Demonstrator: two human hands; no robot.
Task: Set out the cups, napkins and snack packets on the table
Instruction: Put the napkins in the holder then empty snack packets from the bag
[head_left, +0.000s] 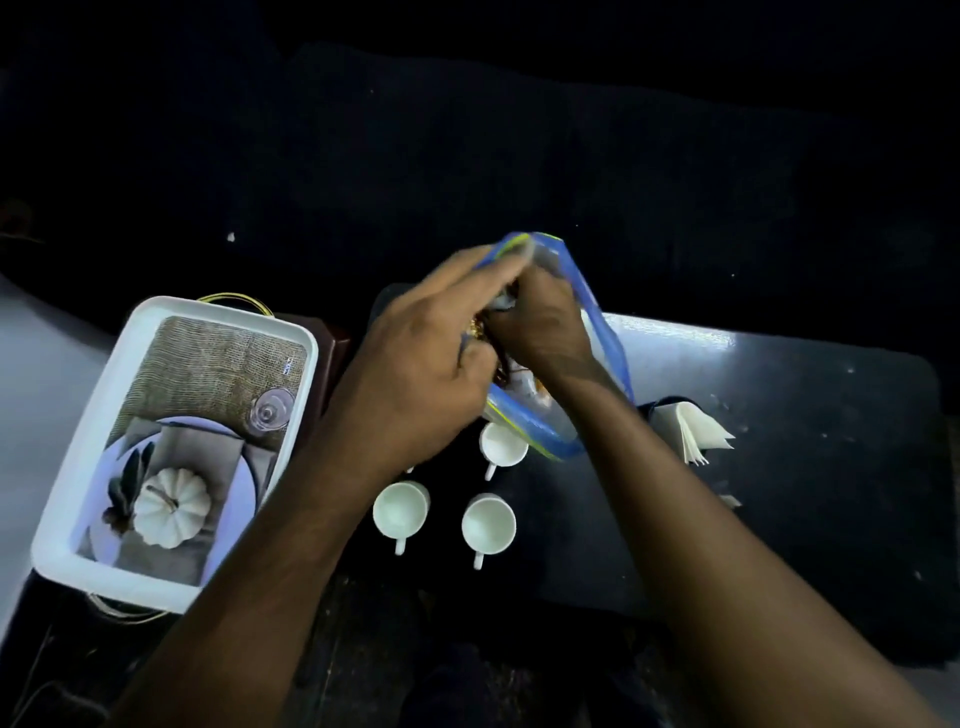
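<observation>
- Head view, starting left of both hands: a white tray (174, 447) with a printed place-setting picture on its floor sits on the dark counter (810, 467), empty of task things as far as I can tell.
- Left hand (415, 374) is closed on the near side of a clear bag (602, 332) with a blue and yellow rim, fingers curled over the mouth edge; the bag hangs above the counter, between the two hands.
- Below the hands, three white cups (400, 512) stand upright on the counter, close together, handles pointing toward the person; one sits directly beneath the bag's lower edge. A fourth may be hidden under the left wrist.
- Right hand (540, 322) is pushed into the bag's mouth, fingers hidden inside; whether it grips a snack packet I cannot tell, though something gold and brown shows at the opening.
- Right of the right forearm, a stack of white napkins (693, 431) stands in a dark holder.
- Judgement: cups and napkins are out; snack packets remain. To do it well, keep the mouth held wide, draw packets out over clear counter, not over the cups, and lay them apart from the cups.
</observation>
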